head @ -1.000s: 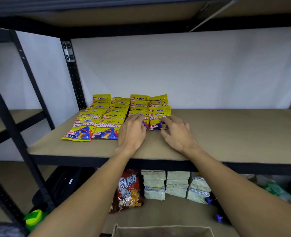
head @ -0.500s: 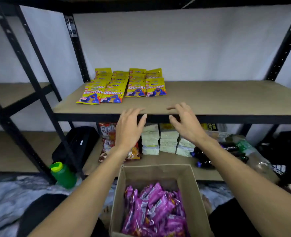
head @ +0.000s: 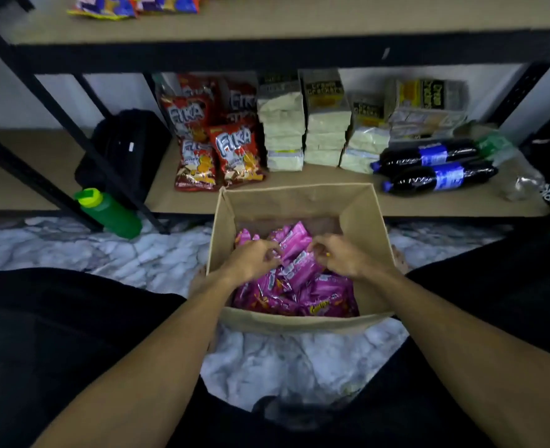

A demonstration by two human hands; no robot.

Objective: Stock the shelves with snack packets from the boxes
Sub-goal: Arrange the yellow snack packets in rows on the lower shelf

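**Desk:** Where were the hands when the shutter went?

**Photographer:** Both were down inside the cardboard box [head: 361, 221], at the centre of the frame. The left hand [head: 254, 258] had its fingers curled onto the pink packets [head: 302, 273] heaped in the box. The right hand [head: 344, 258] pinched the topmost packets from the other side. Neither hand lay flat or loose.

**Desk:** And the box itself?

**Photographer:** It stood open on the marble-patterned floor [head: 73, 253], between the person's dark-clad legs [head: 57, 334]. Its far wall was just in front of the lower shelf [head: 445, 203].

**Desk:** What was on the shelves?

**Photographer:** On the lower shelf, running left to right, were red snack bags [head: 235, 153] and then stacks of pale green packs [head: 283, 130]. At right, two dark bottles [head: 435, 177] with blue labels lay on their sides. Yellow packets [head: 105, 6] lay on the upper shelf [head: 299, 24], cut off by the upper left edge of the frame.

**Desk:** Anything else in shot?

**Photographer:** At centre left a green bottle [head: 109, 211] stood tilted at the foot of the black rack frame [head: 202, 54], with a black bag [head: 128, 147] behind it. The print on the pink packets was too blurred to read.
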